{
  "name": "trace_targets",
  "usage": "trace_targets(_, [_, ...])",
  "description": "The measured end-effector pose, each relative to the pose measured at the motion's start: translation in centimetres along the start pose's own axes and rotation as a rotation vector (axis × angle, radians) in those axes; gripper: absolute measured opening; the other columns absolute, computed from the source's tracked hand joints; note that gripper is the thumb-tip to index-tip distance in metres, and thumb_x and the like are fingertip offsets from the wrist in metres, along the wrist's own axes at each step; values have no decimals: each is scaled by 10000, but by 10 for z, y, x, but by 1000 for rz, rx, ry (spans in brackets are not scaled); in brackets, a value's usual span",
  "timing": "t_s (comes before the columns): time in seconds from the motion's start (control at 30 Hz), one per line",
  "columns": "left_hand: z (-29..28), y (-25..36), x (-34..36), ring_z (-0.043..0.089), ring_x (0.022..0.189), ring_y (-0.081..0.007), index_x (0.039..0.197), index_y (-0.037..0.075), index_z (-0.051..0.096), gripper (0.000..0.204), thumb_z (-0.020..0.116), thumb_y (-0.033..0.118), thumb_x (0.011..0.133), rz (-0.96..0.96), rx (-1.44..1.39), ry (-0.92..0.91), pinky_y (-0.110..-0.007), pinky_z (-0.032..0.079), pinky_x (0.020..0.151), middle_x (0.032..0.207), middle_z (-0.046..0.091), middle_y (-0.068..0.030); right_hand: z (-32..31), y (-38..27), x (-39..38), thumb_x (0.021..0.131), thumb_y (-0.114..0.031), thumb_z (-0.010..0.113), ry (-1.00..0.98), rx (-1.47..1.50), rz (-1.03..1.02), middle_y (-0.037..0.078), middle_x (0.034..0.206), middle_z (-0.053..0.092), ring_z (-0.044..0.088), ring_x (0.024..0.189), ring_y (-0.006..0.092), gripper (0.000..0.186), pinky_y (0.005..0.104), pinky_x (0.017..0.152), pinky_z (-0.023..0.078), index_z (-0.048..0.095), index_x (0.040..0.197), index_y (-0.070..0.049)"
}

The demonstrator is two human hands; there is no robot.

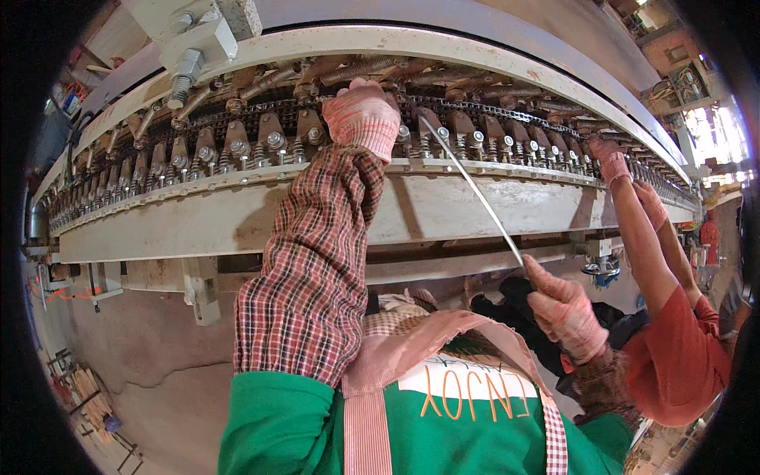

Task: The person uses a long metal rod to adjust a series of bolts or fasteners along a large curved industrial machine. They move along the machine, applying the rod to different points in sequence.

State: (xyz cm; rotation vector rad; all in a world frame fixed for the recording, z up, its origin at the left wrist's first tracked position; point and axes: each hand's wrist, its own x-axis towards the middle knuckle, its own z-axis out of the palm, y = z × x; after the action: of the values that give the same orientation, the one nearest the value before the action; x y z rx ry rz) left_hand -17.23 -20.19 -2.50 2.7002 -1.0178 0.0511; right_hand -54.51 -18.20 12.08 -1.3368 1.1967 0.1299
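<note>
In a pale knitted glove, my left hand [362, 119] reaches into the long machine, its fingers bent in at the chain [277, 105]; their tips are hidden, and so is whatever they grip. My right hand [566, 313], gloved too, is closed around the lower end of a long thin metal rod [473, 184]. The rod slants up and left, its far tip among the brackets and chain just right of my left hand. Rows of metal brackets with bolts [275, 140] and upright springs [259, 156] line the machine below the chain. Larger slanted coil springs [360, 70] lie behind it.
A pale metal beam [317, 212] runs along the machine's near side. Overhead at left juts a bracket with a big bolt [187, 75]. On the right, a co-worker in a red shirt [673, 356] has a gloved hand [611, 161] at the machine. A red cylinder [708, 240] stands beyond.
</note>
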Motion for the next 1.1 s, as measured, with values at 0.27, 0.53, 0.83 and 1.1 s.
trace_targets(0.27, [11,6,-6,713,870,-293,904,112,736,314,583,386,911,57,-69,108,-451,521,730,957,707,-89,59,78,35,943,-21,620,-38,184,-182,37,1205,553,468,1051,85,578,231,878,362,473,1501,-49])
trace_targets(0.53, [-6,-3,-2,718,966,-340,1044,92,738,456,480,459,961,-25,-24,-34,-504,547,853,1088,730,-135,102,100,42,961,-3,614,15,489,-216,91,1484,536,490,1344,132,569,249,1109,361,452,1506,-5])
trace_targets(0.83, [-9,1,-1,716,1006,-332,1113,90,728,462,522,472,954,45,-8,-46,-465,560,868,1128,730,-128,54,59,21,955,-57,600,147,-123,-216,73,1432,596,545,1240,89,562,232,1039,418,473,1503,-61])
trace_targets(1.1, [-13,-6,-4,719,973,-333,1033,95,750,467,550,503,926,-20,-75,-71,-461,563,836,1070,734,-146,21,14,-4,945,-22,606,112,-259,-245,123,1445,578,521,1306,128,569,253,1091,392,464,1496,-20])
